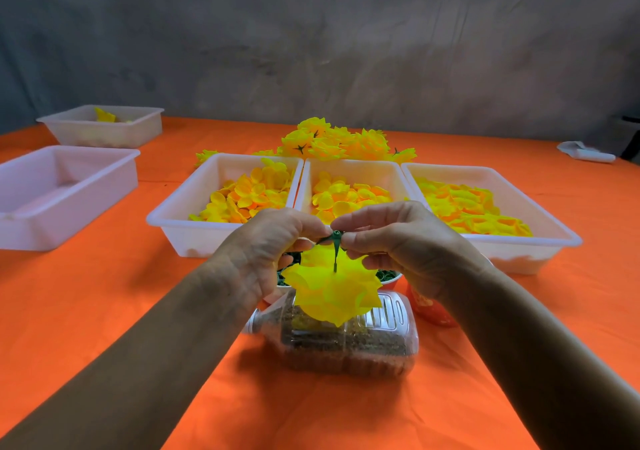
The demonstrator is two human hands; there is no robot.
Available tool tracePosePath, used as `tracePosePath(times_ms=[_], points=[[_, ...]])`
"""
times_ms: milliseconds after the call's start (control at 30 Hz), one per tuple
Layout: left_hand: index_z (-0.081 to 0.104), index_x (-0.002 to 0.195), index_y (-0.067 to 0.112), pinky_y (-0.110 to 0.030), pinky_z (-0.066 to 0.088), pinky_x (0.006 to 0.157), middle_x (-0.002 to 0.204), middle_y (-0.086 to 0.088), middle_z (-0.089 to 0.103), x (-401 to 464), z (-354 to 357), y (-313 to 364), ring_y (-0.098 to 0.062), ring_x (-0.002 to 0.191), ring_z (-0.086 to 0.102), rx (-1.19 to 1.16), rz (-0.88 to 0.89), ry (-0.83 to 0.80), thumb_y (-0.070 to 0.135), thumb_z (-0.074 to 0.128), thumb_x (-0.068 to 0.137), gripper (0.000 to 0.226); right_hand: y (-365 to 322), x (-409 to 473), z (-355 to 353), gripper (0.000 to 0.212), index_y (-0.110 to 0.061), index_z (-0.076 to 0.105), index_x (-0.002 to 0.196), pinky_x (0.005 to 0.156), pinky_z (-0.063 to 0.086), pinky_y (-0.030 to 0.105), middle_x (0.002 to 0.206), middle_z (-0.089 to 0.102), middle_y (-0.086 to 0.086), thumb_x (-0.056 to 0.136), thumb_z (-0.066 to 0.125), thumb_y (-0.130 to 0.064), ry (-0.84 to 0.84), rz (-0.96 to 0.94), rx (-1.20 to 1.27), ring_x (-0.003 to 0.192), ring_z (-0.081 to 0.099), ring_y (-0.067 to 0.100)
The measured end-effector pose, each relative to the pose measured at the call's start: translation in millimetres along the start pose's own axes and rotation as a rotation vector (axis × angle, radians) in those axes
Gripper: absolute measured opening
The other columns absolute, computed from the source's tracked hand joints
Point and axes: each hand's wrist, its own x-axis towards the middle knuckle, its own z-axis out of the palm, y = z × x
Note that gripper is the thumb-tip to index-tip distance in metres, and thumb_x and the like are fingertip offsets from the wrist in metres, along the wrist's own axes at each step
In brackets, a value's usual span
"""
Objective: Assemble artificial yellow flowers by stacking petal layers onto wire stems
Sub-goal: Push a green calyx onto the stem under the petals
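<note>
Two hands meet above the orange worktop (104, 311): the left hand (266, 252) and the right hand (391, 242) both pinch a small green calyx piece (335, 235) between thumb and fingertips. From that piece a thin green stem (336, 255) runs down into a yellow petal stack (332, 290), which hangs just below the hands, in front of a clear plastic bottle (346, 342) lying on its side with brown material inside. Beyond the hands, three white trays sit side by side, the left tray (180, 214), middle tray (353, 169) and right tray (540, 221) each holding loose yellow petals. Behind them lies a heap of finished yellow flowers (339, 141). Two more white trays (52, 200) stand at far left.
</note>
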Motion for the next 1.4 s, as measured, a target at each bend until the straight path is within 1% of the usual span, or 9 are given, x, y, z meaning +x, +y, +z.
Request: tracePosePath(times_ms=[367,600,700,800,900,1000,1133,1267,1400], points=[[0.066,0.060,0.017,-0.032,0.032,0.068,0.092,-0.006,0.069,-3.3,6.1,3.0,-0.019,0.094,0.059,-0.003,0.006,0.063,0.018,0.070,0.071,0.011,-4.4,5.3,-2.1,0.025,-0.008,0.072,0.073,0.043,0.046,0.016,0.055,0.062,0.005,0.082,0.058,0.011,-0.039,0.139,0.198,0.045,0.057,0.008],[0.070,0.090,0.012,-0.036,0.032,0.079,0.100,-0.008,0.068,-1.8,1.0,4.6,-0.022,0.100,0.057,0.070,0.046,0.049,0.018,0.073,0.074,0.017,-0.6,3.1,-0.8,0.019,-0.013,0.072,0.079,0.047,0.047,0.014,0.056,0.063,-0.001,0.082,0.064,0.004,0.007,0.021,0.088,0.048,0.058,0.004],[0.073,0.076,0.017,-0.038,0.031,0.087,0.098,-0.006,0.068,-4.2,0.4,6.7,-0.021,0.101,0.057,0.093,0.059,0.037,0.014,0.072,0.076,0.004,0.7,1.1,1.0,0.020,-0.015,0.072,0.080,0.048,0.045,0.013,0.060,0.065,0.000,0.081,0.065,0.004,0.038,-0.066,0.007,0.051,0.058,0.003],[0.073,0.058,0.022,-0.039,0.032,0.087,0.106,-0.005,0.067,-2.2,1.3,5.2,-0.021,0.103,0.056,0.076,0.045,0.050,0.013,0.072,0.075,0.019,1.1,-0.1,1.8,0.019,-0.014,0.072,0.083,0.048,0.044,0.012,0.067,0.065,0.007,0.082,0.064,0.004,0.052,-0.132,-0.041,0.051,0.057,0.003],[0.071,0.090,0.014,-0.032,0.033,0.069,0.106,-0.008,0.068,-0.7,3.6,6.3,-0.016,0.094,0.059,0.062,0.022,0.041,0.015,0.070,0.076,0.014,3.1,0.4,1.4,0.021,-0.014,0.073,0.083,0.050,0.043,0.013,0.071,0.065,0.017,0.081,0.065,0.006,0.049,-0.182,-0.074,0.055,0.057,0.008],[0.063,0.090,0.012,-0.031,0.032,0.066,0.104,-0.007,0.067,-0.5,5.2,5.9,-0.015,0.093,0.060,0.019,-0.015,0.046,0.017,0.070,0.074,0.018,7.3,-0.4,2.0,0.033,-0.021,0.072,0.082,0.062,0.049,0.026,0.068,0.065,0.007,0.075,0.069,0.011,0.031,-0.298,-0.136,0.064,0.057,0.013],[0.063,0.091,0.014,-0.029,0.033,0.067,0.107,-0.005,0.067,-2.7,6.3,6.0,-0.015,0.093,0.060,0.003,-0.009,0.037,0.021,0.071,0.075,0.019,16.3,0.7,2.7,0.024,-0.022,0.074,0.087,0.072,0.053,0.049,0.080,0.072,0.017,0.079,0.072,0.000,0.181,-0.466,-0.296,0.074,0.067,0.035],[0.070,0.081,0.014,-0.030,0.034,0.069,0.103,-0.001,0.070,-9.3,2.8,11.6,-0.015,0.089,0.058,-0.002,0.049,0.023,0.023,0.073,0.070,0.014,16.4,3.5,1.5,0.018,-0.017,0.073,0.088,0.054,0.049,0.023,0.062,0.068,-0.002,0.083,0.067,-0.001,0.194,-0.429,-0.181,0.057,0.062,0.008],[0.074,0.063,0.019,-0.030,0.036,0.070,0.067,0.008,0.070,-19.3,-2.3,8.8,-0.011,0.078,0.058,0.061,0.198,0.037,0.011,0.076,0.068,0.009,14.9,2.1,2.1,0.010,-0.008,0.071,0.083,0.046,0.045,0.014,0.055,0.067,-0.003,0.084,0.065,0.000,0.139,-0.276,0.012,0.050,0.059,0.003]])
